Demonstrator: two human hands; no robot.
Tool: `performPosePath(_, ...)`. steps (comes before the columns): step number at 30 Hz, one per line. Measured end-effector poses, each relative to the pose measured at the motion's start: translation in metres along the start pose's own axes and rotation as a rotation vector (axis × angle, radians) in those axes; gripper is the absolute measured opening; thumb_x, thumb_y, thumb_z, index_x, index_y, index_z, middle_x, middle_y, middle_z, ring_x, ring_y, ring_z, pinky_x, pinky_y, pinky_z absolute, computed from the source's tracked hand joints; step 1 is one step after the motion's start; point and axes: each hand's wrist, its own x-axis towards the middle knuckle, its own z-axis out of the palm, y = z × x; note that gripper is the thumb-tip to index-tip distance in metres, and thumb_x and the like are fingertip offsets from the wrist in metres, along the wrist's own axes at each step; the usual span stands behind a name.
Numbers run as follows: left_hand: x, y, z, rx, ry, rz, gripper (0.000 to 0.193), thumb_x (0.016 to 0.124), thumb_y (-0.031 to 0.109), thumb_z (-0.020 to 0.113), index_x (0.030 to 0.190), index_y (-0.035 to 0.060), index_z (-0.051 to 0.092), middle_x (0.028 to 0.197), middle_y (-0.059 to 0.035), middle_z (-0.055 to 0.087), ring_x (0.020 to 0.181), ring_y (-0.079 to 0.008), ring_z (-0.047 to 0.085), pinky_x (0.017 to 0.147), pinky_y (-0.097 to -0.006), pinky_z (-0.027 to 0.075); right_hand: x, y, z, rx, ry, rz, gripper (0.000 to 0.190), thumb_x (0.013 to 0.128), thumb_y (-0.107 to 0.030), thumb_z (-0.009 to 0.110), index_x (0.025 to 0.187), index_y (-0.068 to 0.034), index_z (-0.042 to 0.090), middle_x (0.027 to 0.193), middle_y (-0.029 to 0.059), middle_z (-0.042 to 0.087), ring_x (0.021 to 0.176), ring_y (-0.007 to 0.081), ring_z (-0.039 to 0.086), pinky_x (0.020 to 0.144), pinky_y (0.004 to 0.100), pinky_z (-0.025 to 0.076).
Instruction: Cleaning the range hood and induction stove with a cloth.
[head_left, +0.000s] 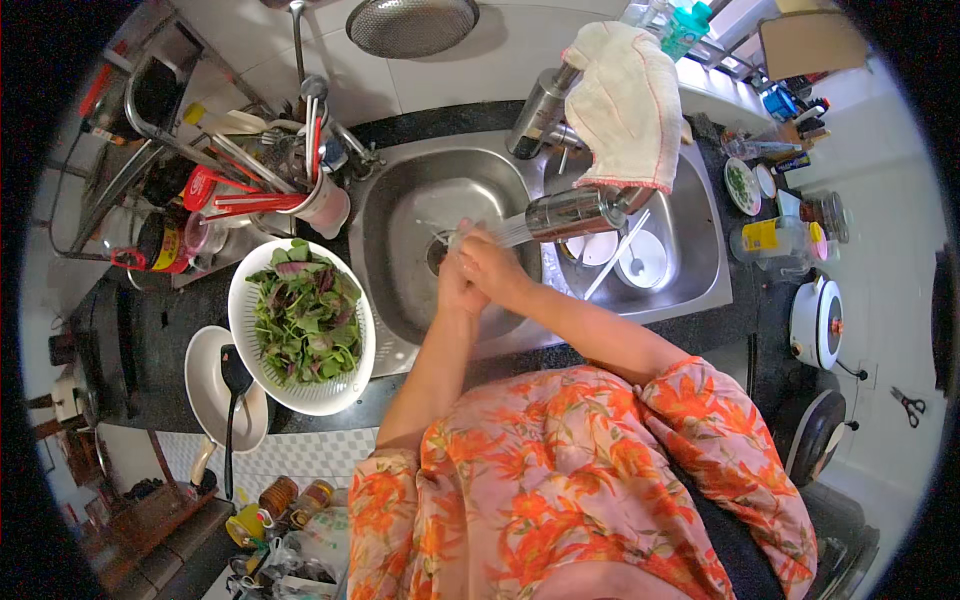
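Over the left basin (397, 202) of a stainless steel double sink, my left hand (457, 285) and my right hand (491, 262) are pressed together. Water runs onto them from the spray head of a pull-out faucet (570, 212), just to their right. My right hand lies across the left one. The fingers overlap and blur in the water, and no object shows between them. Below the hands is the basin's drain (437, 255), partly covered. On the counter to the left stands a white plastic colander (244, 349) filled with green and purple leaf vegetables (307, 315).
Bowls (643, 259) and white chopsticks (615, 256) sit in the right basin. A white cloth (626, 112) hangs above the faucet. A frying pan (202, 375) with a black spatula (235, 375) lies beside the colander. Behind is a utensil cup (326, 208); a white electric pot (816, 322) stands right.
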Motion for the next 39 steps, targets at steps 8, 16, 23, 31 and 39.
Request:
performPosePath(8,-0.018,0.002,-0.012,0.015,0.161,0.09,0.039,0.103,0.037,0.042,0.125,0.0072,0.056,0.114,-0.0144,0.065,0.104,-0.0277,0.061,0.094,-0.0437,0.05,-0.005,-0.002,0.011,-0.007,-0.022,0.058,0.021,0.087,-0.021,0.06,0.086,-0.001,0.058,0.089,0.0181,0.057,0.087,0.0383,0.057,0.078,0.0456,0.045)
performPosePath(16,-0.018,-0.014,-0.014,0.39,0.149,0.161,0.031,0.103,0.028,0.044,0.123,0.0092,0.058,0.114,-0.0094,0.065,0.104,-0.0244,0.063,0.092,-0.0401,0.051,-0.004,0.014,0.01,-0.042,0.016,0.039,0.02,0.089,-0.023,0.057,0.087,-0.003,0.06,0.09,0.0189,0.059,0.087,0.0388,0.059,0.077,0.0468,0.048)
performPosePath(23,-0.023,-0.013,-0.017,0.021,0.123,0.099,0.031,0.102,0.031,0.043,0.115,0.0071,0.059,0.111,-0.0112,0.065,0.103,-0.0275,0.062,0.095,-0.0433,0.05,-0.006,-0.016,0.011,-0.196,-0.063,0.179,0.018,0.087,-0.021,0.057,0.087,-0.003,0.061,0.091,0.0176,0.064,0.089,0.0404,0.062,0.08,0.0509,0.048)
performPosePath(31,-0.025,-0.028,0.021,0.044,0.316,0.083,0.037,0.103,0.042,0.04,0.108,0.0109,0.059,0.105,-0.0117,0.066,0.1,-0.0276,0.063,0.096,-0.0472,0.049,-0.015,0.02,0.016,-0.049,0.012,-0.024,0.024,0.09,-0.027,0.057,0.087,-0.004,0.063,0.09,0.0205,0.062,0.086,0.0404,0.061,0.076,0.0498,0.047)
performPosePath(39,-0.027,-0.028,0.002,0.018,0.326,0.15,0.041,0.101,0.042,0.042,0.11,0.0065,0.06,0.11,-0.0135,0.065,0.103,-0.0311,0.063,0.097,-0.047,0.049,-0.02,0.003,0.015,-0.049,-0.03,0.232,0.034,0.093,-0.032,0.056,0.081,-0.001,0.062,0.08,0.0227,0.061,0.08,0.0442,0.06,0.071,0.0502,0.045)
